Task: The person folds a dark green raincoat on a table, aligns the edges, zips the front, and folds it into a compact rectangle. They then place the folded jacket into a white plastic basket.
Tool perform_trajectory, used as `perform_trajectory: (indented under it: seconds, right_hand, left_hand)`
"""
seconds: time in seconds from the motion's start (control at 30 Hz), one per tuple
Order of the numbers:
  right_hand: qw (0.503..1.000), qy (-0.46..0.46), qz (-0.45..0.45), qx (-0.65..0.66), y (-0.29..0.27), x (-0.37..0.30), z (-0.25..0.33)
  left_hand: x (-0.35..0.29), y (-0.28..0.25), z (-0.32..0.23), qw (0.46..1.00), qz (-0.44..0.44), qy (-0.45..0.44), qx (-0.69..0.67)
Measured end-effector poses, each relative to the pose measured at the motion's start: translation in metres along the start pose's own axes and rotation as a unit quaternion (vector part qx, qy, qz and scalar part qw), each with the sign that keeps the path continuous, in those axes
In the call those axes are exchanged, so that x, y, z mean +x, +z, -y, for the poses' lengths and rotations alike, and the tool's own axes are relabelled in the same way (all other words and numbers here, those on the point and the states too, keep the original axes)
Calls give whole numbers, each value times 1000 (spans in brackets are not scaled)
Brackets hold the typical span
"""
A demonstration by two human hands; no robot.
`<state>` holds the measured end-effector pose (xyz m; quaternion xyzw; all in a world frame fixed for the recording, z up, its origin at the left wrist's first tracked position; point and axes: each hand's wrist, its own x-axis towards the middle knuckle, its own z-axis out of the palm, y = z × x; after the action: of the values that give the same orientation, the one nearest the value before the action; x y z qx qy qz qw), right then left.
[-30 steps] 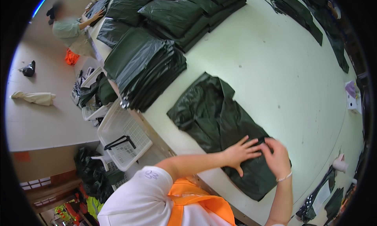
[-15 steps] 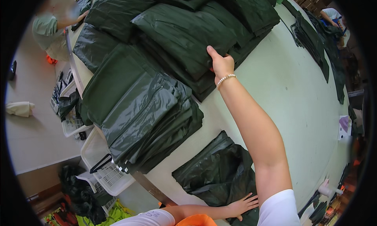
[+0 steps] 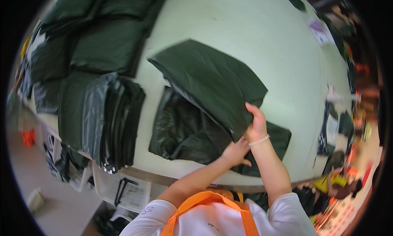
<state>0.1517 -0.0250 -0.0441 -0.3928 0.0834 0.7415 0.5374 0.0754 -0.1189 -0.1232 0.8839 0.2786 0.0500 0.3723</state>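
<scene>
- Here, at a pale worktable [image 3: 294, 68], we are gripping a folded dark green piece [image 3: 208, 78] by its near right edge, our right hand [image 3: 257, 123] closing with the thumb on top and the fingers hiding beneath.
- We are holding that piece at a tilt over a crumpled dark green bundle [image 3: 184, 131], which is lying on the table in front of us; whether the two are touching along the near side, we are not managing to tell.
- We are keeping our left hand [image 3: 236, 152] low over the bundle, just beside the right wrist and a beaded bracelet [image 3: 259, 140]; its fingertips are blurring into the piece's lower corner, leaving us unable to tell whether they are pinching anything.
- To our left, we are seeing a stack of folded dark green pieces [image 3: 108, 117] standing near the table's edge, with a larger dark green pile [image 3: 108, 45] lying beyond it.
- Below that edge, we are seeing a white basket [image 3: 105, 186] sitting, while we are wearing orange straps [image 3: 208, 196] over white sleeves.
</scene>
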Motion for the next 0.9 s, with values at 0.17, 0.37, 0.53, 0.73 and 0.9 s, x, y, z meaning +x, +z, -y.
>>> perform_trajectory:
  seconds: [0.17, 0.37, 0.53, 0.73, 0.9]
  right_hand:
    - [993, -108, -35, 6, -160, -144, 44]
    - [992, -8, -6, -126, -275, -183, 113]
    - [985, 58, 7, -164, -297, -161, 123]
    - [973, -15, -9, -230, -280, -162, 111]
    - [927, -124, -104, -339, -258, -172, 101]
  left_hand:
    - [0, 15, -7, 997, -80, 4, -9]
    - [-7, 52, 12, 995, -92, 31, -29]
    - [-41, -4, 2, 986, -3, -14, 164]
    - [-50, -103, 23, 855, -349, -203, 326]
    - [-80, -64, 77, 837, -325, -328, 294]
